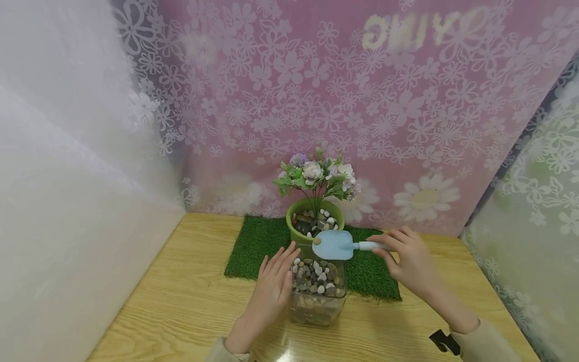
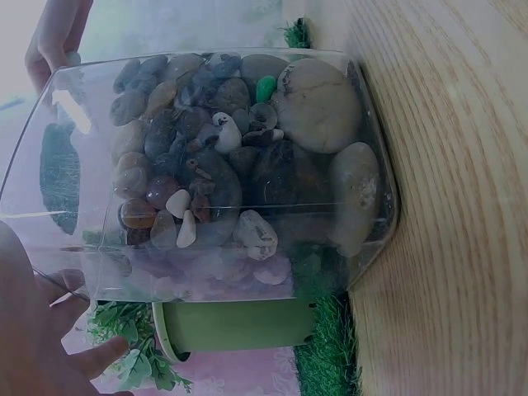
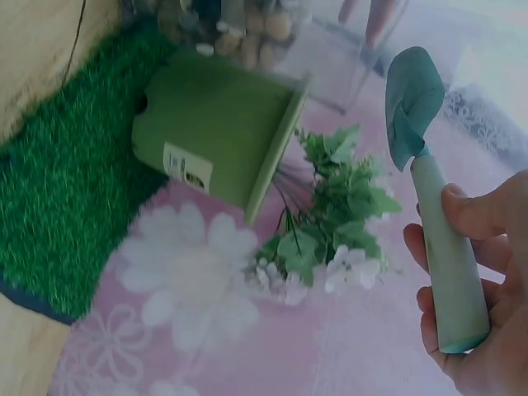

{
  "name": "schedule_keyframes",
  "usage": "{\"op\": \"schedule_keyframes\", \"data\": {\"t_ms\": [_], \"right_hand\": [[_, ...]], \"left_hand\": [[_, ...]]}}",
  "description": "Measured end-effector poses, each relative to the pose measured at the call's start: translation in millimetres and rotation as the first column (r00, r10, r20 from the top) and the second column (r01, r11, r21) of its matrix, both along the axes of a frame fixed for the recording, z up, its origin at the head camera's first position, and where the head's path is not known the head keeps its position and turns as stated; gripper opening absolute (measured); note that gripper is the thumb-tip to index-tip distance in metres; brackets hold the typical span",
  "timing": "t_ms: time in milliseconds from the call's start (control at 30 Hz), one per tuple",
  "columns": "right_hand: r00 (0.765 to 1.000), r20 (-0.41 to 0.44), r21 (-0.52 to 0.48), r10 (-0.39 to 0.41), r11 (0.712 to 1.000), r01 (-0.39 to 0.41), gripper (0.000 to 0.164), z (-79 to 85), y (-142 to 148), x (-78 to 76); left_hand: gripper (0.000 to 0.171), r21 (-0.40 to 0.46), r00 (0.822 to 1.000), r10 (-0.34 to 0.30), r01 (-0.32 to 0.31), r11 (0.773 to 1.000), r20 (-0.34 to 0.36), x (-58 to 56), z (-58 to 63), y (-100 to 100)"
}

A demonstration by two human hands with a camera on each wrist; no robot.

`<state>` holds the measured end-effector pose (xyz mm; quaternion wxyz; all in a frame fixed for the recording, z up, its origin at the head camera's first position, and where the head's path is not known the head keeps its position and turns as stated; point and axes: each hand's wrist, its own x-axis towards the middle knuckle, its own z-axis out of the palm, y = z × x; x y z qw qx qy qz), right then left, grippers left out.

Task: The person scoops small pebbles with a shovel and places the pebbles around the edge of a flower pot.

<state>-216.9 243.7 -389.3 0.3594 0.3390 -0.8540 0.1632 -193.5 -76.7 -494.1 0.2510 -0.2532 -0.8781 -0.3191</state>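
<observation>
My right hand point(image 1: 409, 259) grips the handle of a small garden trowel point(image 1: 334, 245) with a light blue blade. The blade is over the back of a clear container point(image 1: 336, 297) filled with pebbles, in front of the green flowerpot. A tan pebble point(image 1: 317, 241) shows at the blade's tip. With fingers extended, my left hand point(image 1: 273, 284) lies along the container's left side, near its upper rim. The right wrist view shows fingers and thumb wrapped round the trowel handle point(image 3: 450, 272). Through the container's wall, the left wrist view shows larger stones point(image 2: 318, 107) low down.
Behind the container stands a green flowerpot point(image 1: 291, 226) with stones inside and artificial flowers point(image 1: 312, 171). A strip of artificial grass point(image 1: 375, 274) lies under the pot on the wooden table point(image 1: 181, 301). A pink flowered curtain point(image 1: 271, 100) hangs behind; pale sheets flank both sides.
</observation>
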Motion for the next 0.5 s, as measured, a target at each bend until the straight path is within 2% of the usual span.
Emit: {"op": "schedule_keyframes", "data": {"t_ms": [233, 500], "right_hand": [[0.999, -0.011, 0.012, -0.045, 0.999, 0.045, 0.031, 7.5, 12, -18.0], [0.993, -0.041, 0.109, -0.107, 0.988, 0.111, 0.022, 10.2, 15, -33.6]], "left_hand": [[0.055, -0.002, 1.000, 0.002, -0.002, 1.000, 0.007, -0.4, 0.1, 0], [0.053, -0.003, 1.000, 0.011, -0.012, 1.000, -0.013, -0.4, -1.4, 0]]}}
